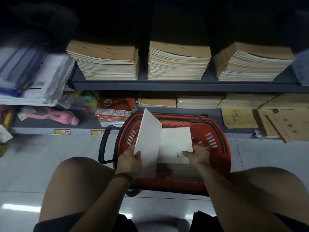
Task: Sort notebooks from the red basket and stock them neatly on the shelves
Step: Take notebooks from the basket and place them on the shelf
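The red basket (167, 184) stands just in front of the lower shelf (88, 122), blocking your reach to its middle. Narrow gaps separate the three notebook stacks (178, 62) above. The floor (50, 148) on your left lies open.

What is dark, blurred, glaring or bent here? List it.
Head view: above the tan notebook stacks all falls to near black; the plastic-wrapped packs at left are smeared; glare patches dot the floor tiles; the grey shelf edge bows from the wide lens; the left hand gripping the tilted white notebook and the right hand holding the other white notebook over the red basket look sharp.
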Tool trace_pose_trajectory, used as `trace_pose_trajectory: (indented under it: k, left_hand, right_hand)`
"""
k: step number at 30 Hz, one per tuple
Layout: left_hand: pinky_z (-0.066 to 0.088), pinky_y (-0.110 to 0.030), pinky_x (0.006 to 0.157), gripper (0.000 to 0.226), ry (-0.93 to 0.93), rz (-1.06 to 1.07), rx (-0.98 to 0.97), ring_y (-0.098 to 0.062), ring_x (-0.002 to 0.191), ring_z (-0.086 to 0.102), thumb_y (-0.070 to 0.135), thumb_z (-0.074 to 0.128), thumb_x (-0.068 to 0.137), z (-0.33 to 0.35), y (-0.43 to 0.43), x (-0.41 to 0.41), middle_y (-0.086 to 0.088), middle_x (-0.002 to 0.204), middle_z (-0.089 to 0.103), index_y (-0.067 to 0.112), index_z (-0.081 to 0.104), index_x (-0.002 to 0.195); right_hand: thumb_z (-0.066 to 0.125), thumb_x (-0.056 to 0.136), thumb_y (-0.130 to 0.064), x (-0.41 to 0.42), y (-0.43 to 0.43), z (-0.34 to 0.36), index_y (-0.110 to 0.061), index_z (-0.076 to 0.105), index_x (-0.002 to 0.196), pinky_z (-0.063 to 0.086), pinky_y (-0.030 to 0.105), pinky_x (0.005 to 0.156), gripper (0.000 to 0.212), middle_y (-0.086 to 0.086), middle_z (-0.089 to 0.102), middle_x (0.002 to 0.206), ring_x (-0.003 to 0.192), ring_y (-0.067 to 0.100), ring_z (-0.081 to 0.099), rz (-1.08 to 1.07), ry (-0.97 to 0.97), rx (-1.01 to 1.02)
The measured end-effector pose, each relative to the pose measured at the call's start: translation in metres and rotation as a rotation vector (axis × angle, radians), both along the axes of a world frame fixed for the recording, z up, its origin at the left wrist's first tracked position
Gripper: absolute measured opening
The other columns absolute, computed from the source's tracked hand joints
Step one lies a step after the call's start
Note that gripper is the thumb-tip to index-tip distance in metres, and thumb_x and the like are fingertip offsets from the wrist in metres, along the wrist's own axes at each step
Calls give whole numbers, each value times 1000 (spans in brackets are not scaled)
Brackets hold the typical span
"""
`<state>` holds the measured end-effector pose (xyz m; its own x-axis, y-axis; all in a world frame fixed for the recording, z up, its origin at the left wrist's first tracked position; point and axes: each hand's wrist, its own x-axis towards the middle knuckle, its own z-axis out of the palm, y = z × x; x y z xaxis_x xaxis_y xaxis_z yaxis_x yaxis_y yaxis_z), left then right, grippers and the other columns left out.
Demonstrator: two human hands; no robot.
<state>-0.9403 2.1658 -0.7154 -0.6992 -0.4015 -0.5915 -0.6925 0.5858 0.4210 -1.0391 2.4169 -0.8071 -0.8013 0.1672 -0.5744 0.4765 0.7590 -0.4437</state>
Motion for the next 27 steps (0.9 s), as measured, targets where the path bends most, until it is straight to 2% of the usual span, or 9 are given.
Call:
trace_pose_trajectory:
  k: [4,7,10,14,16,19,21,24,27]
  left_hand:
    - [59,-48,98,48,89,158,83,-31,122,63,20,47,110,2,6,-5,-15,151,54,24,41,157]
    - [60,-31,77,43,142,291,186,-20,96,67,13,47,108,2,8,-4,-8,133,65,25,50,149]
    - [62,-31,76,44,182,413,280,-22,91,70,8,46,106,7,9,1,-5,123,69,26,54,145]
    - [53,-12,48,51,253,491,451,-10,83,68,5,48,105,26,12,8,0,119,69,30,53,149]
    - [62,-24,61,50,262,542,612,-21,94,74,5,50,107,37,16,11,-5,127,71,28,53,151]
    - [65,-43,83,36,295,526,731,-32,112,73,34,50,111,59,25,16,-8,137,69,29,57,147]
    - [61,-50,96,38,323,495,787,-29,112,75,55,47,107,71,27,20,3,131,72,39,59,140]
    - [65,-42,66,26,416,504,1005,-17,90,81,37,64,104,89,32,26,9,111,82,37,64,130]
    - [65,-43,66,37,519,478,1053,-31,104,79,10,69,100,101,37,29,-7,123,79,24,66,134]
  right_hand:
    - [80,92,-27,-2,8,11,-13,78,112,56,32,95,24,11,77,121,115,31,71,-31,60,61]
    - [70,96,-17,0,7,31,-18,66,99,49,28,83,6,7,73,106,107,32,70,-61,127,50]
    - [61,98,-8,3,11,60,-19,52,82,43,30,62,21,1,66,82,75,19,62,33,279,28]
    - [55,105,-15,20,17,116,-28,46,83,44,26,50,27,-11,60,68,60,4,57,182,531,25]
    - [56,105,-15,37,19,139,-33,53,92,52,25,55,22,-16,64,75,68,-2,61,296,699,-27]
    - [61,102,-5,63,23,150,-19,73,114,57,31,101,22,-4,74,125,117,10,68,491,855,-198]
    - [68,97,5,72,25,150,-7,76,101,49,40,116,15,4,66,142,136,18,60,573,933,-229]
    - [72,91,12,79,30,158,-6,72,86,42,39,121,19,3,57,150,145,25,52,548,966,-278]
    - [69,90,15,88,36,175,-13,78,93,40,32,122,29,0,51,158,151,15,43,369,890,-329]
